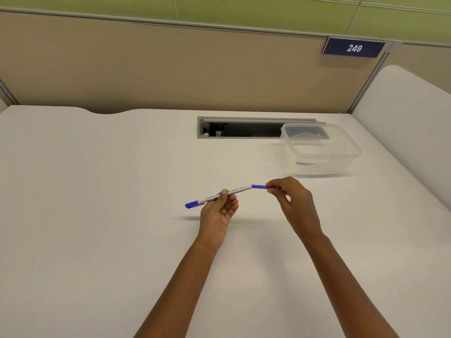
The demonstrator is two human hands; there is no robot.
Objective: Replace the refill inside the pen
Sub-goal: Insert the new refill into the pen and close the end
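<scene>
We see through one wide-angle camera on the person's head, facing forward and down over a desk (97, 240). The left hand (216, 215) and right hand (295, 201) sit close, mid-frame, reaching in from the bottom edge; a partition (170, 69) fills the top.

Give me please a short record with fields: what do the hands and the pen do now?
pen: white barrel, blue ends, held above the desk
left hand: holds the barrel near its middle
right hand: pinches the blue end piece
container: clear plastic, on the desk at the back right, small blue thing inside
</scene>
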